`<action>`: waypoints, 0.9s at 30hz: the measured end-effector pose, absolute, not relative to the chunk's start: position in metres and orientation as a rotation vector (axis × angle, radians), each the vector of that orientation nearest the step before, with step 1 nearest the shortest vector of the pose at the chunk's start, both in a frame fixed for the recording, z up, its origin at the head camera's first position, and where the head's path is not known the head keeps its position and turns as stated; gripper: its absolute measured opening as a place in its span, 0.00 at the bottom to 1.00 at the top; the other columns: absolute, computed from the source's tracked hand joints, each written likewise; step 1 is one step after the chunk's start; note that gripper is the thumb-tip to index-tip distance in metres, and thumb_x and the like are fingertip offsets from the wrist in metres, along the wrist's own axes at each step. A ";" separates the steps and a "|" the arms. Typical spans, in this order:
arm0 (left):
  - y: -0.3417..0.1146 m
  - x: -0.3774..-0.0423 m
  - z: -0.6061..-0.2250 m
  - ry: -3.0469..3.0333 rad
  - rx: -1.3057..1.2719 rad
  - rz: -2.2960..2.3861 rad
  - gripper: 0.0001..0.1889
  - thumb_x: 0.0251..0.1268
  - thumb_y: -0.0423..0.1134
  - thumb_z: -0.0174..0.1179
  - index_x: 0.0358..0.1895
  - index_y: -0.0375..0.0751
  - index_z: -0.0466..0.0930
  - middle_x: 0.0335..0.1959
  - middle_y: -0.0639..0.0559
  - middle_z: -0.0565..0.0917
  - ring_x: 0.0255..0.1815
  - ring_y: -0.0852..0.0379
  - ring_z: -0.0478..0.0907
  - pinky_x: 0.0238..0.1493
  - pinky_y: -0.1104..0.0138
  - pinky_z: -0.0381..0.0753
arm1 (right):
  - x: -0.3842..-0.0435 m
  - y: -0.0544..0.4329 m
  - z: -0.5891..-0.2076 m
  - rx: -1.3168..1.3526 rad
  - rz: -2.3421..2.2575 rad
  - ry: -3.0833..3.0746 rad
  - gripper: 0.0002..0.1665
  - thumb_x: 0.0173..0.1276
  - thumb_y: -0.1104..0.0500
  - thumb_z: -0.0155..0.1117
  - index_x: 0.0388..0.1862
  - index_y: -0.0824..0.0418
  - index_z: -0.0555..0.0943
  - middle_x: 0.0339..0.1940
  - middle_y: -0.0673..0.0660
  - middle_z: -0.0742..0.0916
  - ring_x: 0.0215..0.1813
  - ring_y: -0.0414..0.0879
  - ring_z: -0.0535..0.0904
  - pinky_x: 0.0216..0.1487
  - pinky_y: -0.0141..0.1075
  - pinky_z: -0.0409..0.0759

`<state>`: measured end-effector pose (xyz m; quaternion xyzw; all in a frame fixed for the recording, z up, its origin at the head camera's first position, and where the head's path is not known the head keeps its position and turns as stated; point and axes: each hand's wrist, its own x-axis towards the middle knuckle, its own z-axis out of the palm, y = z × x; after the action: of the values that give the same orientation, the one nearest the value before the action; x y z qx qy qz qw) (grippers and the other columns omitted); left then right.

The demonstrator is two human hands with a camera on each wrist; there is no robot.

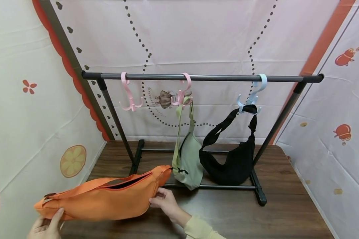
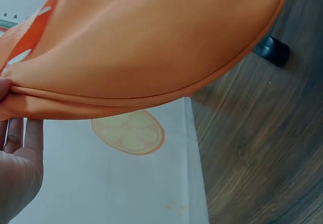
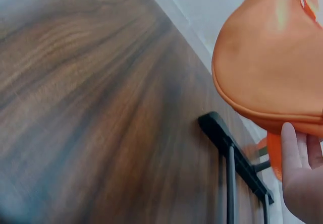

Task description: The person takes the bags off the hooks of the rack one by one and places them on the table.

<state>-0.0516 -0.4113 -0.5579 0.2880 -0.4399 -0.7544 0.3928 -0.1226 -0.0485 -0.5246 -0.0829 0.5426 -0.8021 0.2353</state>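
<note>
An orange shoulder bag (image 1: 107, 204) is held up in front of the rack, its dark zip opening facing up and its strap lying along the top. My left hand (image 1: 48, 227) grips the bag's left end, thumb on the near side and fingers beneath. At the other end, my right hand (image 1: 167, 205) holds the lower right edge. In the left wrist view, the left hand (image 2: 20, 168) pinches the orange bag (image 2: 151, 42) near its piped seam. The right wrist view shows the right hand (image 3: 305, 183) along the bag's bottom seam.
A black rack bar (image 1: 221, 78) spans the back of the wooden table (image 1: 287, 212). A pink hook (image 1: 130, 96) has nothing on it. Another pink hook (image 1: 185, 86) carries a green bag (image 1: 191, 159); a light blue hook (image 1: 258, 89) carries a black bag (image 1: 236, 166). Printed cloth (image 1: 212, 33) surrounds them.
</note>
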 end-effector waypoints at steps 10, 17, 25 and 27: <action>-0.347 -0.040 -0.462 -1.338 0.917 -1.923 0.07 0.46 0.28 0.67 0.27 0.45 0.84 0.19 0.59 0.81 0.19 0.67 0.78 0.19 0.78 0.77 | -0.108 -0.058 -0.534 0.039 -2.214 1.536 0.08 0.58 0.71 0.59 0.38 0.70 0.77 0.27 0.51 0.80 0.28 0.39 0.78 0.34 0.35 0.81; -0.361 -0.051 -0.477 -1.597 1.026 -1.834 0.07 0.46 0.36 0.69 0.21 0.52 0.81 0.14 0.64 0.78 0.17 0.72 0.76 0.17 0.79 0.74 | -0.098 -0.065 -0.537 0.173 -2.197 1.560 0.08 0.55 0.69 0.59 0.36 0.65 0.75 0.25 0.50 0.78 0.29 0.38 0.76 0.31 0.32 0.80; -0.379 -0.069 -0.487 -2.089 1.176 -1.587 0.10 0.47 0.52 0.67 0.19 0.63 0.73 0.13 0.74 0.72 0.17 0.76 0.71 0.18 0.76 0.72 | -0.100 -0.079 -0.549 0.251 -2.164 1.627 0.09 0.53 0.70 0.57 0.36 0.65 0.74 0.25 0.52 0.80 0.27 0.39 0.76 0.29 0.33 0.81; -0.384 -0.074 -0.490 -2.123 1.171 -1.583 0.11 0.46 0.53 0.67 0.20 0.65 0.72 0.14 0.75 0.72 0.18 0.75 0.71 0.19 0.75 0.74 | -0.101 -0.082 -0.552 0.244 -2.161 1.642 0.09 0.54 0.70 0.57 0.35 0.64 0.74 0.24 0.51 0.79 0.27 0.39 0.75 0.29 0.33 0.80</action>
<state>-0.0738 -0.3841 -0.4896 0.4013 -0.7276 -0.5427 0.1227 -0.1012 -0.0824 -0.5517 0.0877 0.5897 -0.7757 0.2068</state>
